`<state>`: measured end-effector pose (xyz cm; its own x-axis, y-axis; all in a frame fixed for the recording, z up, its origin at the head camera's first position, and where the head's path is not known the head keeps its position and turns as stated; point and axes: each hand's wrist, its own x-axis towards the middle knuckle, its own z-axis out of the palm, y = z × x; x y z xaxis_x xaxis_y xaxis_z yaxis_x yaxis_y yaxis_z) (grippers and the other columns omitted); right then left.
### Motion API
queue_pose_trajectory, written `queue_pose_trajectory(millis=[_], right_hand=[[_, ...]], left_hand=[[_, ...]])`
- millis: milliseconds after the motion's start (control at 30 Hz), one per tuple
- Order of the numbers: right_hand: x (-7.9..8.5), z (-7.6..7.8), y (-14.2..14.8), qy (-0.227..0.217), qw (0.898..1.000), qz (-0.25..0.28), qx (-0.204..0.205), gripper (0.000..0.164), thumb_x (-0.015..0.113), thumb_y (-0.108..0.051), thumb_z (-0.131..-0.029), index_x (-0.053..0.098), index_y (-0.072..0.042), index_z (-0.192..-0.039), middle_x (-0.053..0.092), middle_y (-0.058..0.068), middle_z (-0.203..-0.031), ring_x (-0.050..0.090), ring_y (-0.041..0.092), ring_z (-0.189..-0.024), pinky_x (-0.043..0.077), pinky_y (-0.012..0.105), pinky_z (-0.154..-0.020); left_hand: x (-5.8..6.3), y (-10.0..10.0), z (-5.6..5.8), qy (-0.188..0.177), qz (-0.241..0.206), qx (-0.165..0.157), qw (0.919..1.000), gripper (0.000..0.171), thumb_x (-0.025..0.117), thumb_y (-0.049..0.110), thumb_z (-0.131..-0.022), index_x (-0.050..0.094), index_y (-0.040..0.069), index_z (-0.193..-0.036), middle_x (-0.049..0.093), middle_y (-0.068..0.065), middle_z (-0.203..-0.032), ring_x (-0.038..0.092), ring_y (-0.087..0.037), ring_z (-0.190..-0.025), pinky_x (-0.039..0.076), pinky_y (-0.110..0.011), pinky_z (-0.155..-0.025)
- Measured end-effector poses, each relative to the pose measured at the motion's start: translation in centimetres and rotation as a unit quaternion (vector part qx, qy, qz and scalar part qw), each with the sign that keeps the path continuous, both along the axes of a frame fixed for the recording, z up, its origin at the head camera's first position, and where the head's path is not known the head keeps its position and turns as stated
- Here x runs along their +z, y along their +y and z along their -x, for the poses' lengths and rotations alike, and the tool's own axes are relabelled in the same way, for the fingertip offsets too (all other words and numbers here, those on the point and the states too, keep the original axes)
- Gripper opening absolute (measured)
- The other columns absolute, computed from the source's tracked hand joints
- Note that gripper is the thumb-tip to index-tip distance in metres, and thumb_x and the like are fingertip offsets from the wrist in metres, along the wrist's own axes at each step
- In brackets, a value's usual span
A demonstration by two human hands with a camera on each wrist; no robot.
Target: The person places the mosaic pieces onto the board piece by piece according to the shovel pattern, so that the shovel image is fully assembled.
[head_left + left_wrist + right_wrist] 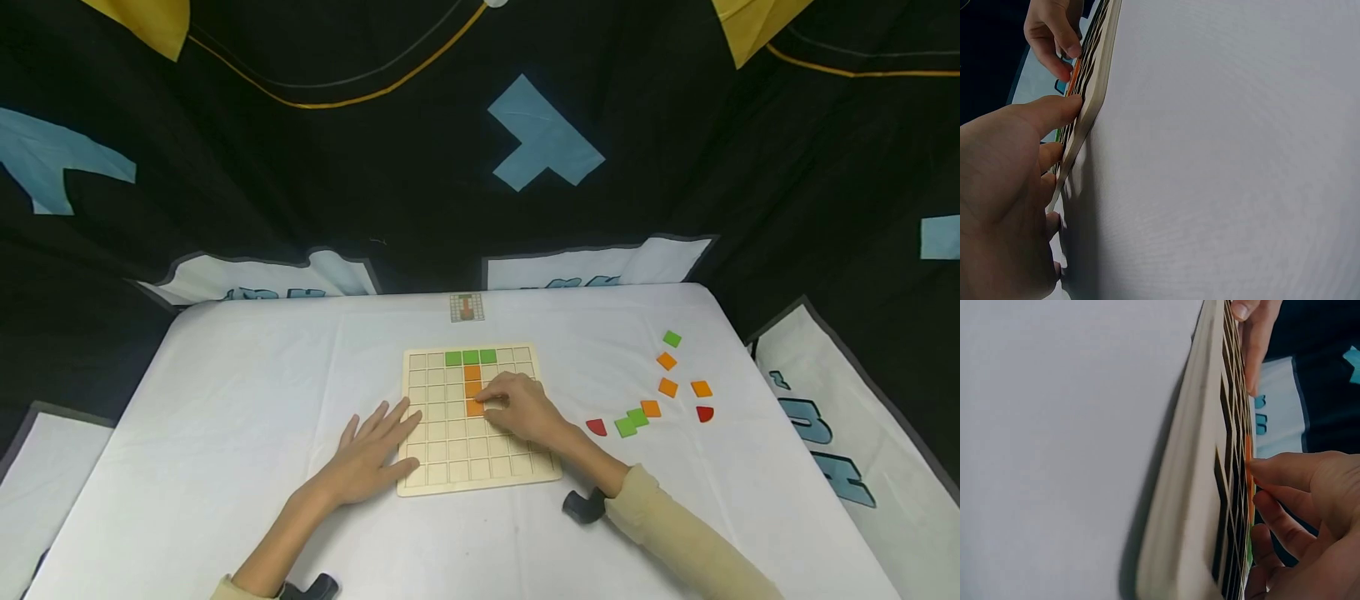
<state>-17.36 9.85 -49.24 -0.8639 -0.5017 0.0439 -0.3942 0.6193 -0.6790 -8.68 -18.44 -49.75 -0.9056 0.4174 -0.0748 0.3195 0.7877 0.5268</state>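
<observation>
Two bare hands on my feed: L hand (366,467) spread, gripping nothing, fingertips at the edge of the grid board (450,473); R hand (525,408) half-curled, tips touching orange tiles (474,408) on it, can't tell if pinching one. Loose tiles (650,408) lie R of board; 3 green tiles (471,357) sit beyond the orange, small card (467,307) past the far edge.

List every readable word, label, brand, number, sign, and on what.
Legible words, numbers, brands or signs: none.
Blue lettering on right white panel: skewed, no word readable.
Blue marks on back white panel: partly hidden, unreadable.
Card behind board: too small to tell.
Board, tiles: no visible text.
</observation>
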Motion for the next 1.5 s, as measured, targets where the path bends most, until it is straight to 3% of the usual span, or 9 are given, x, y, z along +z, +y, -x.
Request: queue_pose_trajectory(millis=[300, 600, 900, 1167, 1500], right_hand=[[0.9, 0.5, 3.3, -0.003, 0.998, 0.054, -0.038, 0.021, 0.076, -0.007, -0.086, 0.077, -0.008, -0.107, 0.069, -0.001, -0.108, 0.061, 0.023, -0.107, 0.048, 0.043, -0.094], [1.9, 0.2, 7.9, 0.018, 0.992, 0.050, -0.116, 0.023, 0.077, -0.010, -0.087, 0.076, -0.009, -0.110, 0.069, 0.006, -0.116, 0.062, 0.029, -0.111, 0.049, 0.049, -0.094], [1.6, -0.8, 13.9, 0.021, 0.982, 0.022, -0.188, 0.024, 0.073, -0.014, -0.091, 0.075, -0.007, -0.114, 0.067, 0.013, -0.121, 0.059, 0.032, -0.107, 0.050, 0.052, -0.091], [1.8, -1.6, 19.6, 0.026, 0.975, 0.011, -0.222, 0.028, 0.072, -0.013, -0.093, 0.071, -0.001, -0.118, 0.065, 0.019, -0.119, 0.057, 0.034, -0.105, 0.050, 0.037, -0.075], [1.4, -2.0, 22.6, -0.014, 0.966, -0.026, -0.256, 0.036, 0.070, -0.009, -0.092, 0.064, 0.004, -0.125, 0.056, 0.028, -0.130, 0.051, 0.045, -0.116, 0.045, 0.060, -0.093]], left_hand=[[-0.3, 0.0, 0.1, 0.018, -0.011, -0.003, 0.9998, 0.066, 0.059, 0.040, -0.099, 0.040, 0.009, -0.153, 0.024, -0.016, -0.162, 0.015, -0.045, -0.147, 0.001, -0.072, -0.110], [-0.7, 0.0, 0.1, 0.037, -0.029, -0.007, 0.9989, 0.065, 0.059, 0.041, -0.098, 0.042, 0.009, -0.152, 0.028, -0.018, -0.160, 0.018, -0.048, -0.145, 0.002, -0.074, -0.108], [-0.3, 0.3, 0.1, 0.022, -0.023, -0.007, 0.9995, 0.065, 0.059, 0.039, -0.098, 0.041, 0.008, -0.152, 0.026, -0.018, -0.161, 0.016, -0.048, -0.146, 0.001, -0.073, -0.108], [-0.2, 0.2, 0.2, 0.013, -0.010, -0.003, 0.9999, 0.065, 0.059, 0.039, -0.099, 0.040, 0.009, -0.153, 0.024, -0.016, -0.162, 0.015, -0.046, -0.147, 0.001, -0.072, -0.109], [0.3, 0.2, 0.1, 0.002, 0.002, 0.002, 1.0000, 0.065, 0.058, 0.040, -0.100, 0.039, 0.011, -0.154, 0.022, -0.014, -0.163, 0.013, -0.043, -0.148, 0.001, -0.072, -0.110]])
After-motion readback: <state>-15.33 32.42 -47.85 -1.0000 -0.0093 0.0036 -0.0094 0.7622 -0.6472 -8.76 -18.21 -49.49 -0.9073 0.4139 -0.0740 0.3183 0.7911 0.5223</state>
